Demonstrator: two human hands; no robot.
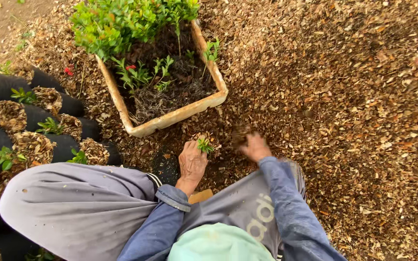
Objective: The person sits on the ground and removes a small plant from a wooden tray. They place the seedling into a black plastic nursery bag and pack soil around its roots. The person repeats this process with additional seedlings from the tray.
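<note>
A seedling is held upright by the left hand.
The seedling (204, 145) is gripped by the left hand (192, 162); beside it, wood chips (242, 134) are scooped in the blurred right hand (256, 146), below the tray (170, 118).

Black planting bags (35, 116) of mulch stand at left, beside a cream tray (170, 117).

A small green seedling (203, 145) stands upright just below the frame's centre, a few pointed leaves atop a short stem, its base sunk in a black bag (166, 166) whose dark side shows lower left of it. A clump of brown mulch (240, 135), blurred, sits just right of it, lifted slightly above the ground.
</note>
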